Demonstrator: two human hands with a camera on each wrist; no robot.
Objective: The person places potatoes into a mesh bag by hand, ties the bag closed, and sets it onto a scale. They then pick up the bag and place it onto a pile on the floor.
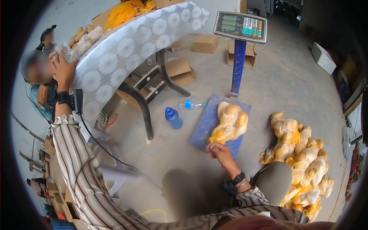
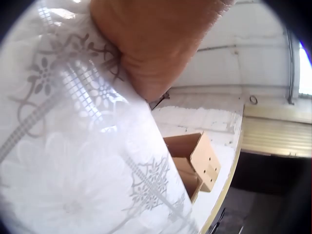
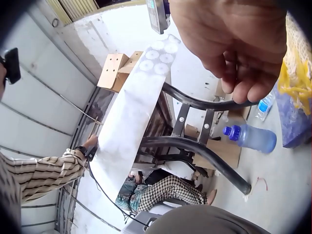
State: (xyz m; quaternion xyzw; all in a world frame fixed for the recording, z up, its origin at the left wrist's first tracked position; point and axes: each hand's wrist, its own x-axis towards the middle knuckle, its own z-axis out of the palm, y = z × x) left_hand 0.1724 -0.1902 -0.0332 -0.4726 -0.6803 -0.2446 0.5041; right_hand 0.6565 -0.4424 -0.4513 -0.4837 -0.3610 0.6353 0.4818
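Note:
A netted bag of potatoes (image 1: pixel 231 119) with a yellow end lies on the blue scale platform (image 1: pixel 203 128). My right hand (image 1: pixel 222 154) hovers beside its yellow end, holding nothing; in the right wrist view the fingers of this hand (image 3: pixel 234 48) hang loosely curled, apart from the yellow netting (image 3: pixel 296 80). At the far left, my left hand (image 1: pixel 64 69) rests at the edge of the patterned tablecloth (image 1: pixel 109 63), close to loose and foam-netted potatoes (image 1: pixel 85 45). In the left wrist view only part of that hand (image 2: pixel 161 41) shows against the cloth; its fingers are out of view.
Several netted potato bags (image 1: pixel 306 161) are heaped at the right, by my knee. The scale display (image 1: pixel 240 27) stands on a blue post. A blue bottle (image 1: pixel 173 118) and clear bottle (image 1: pixel 189 104) are near the black table legs (image 1: pixel 143 111). People are at the far left.

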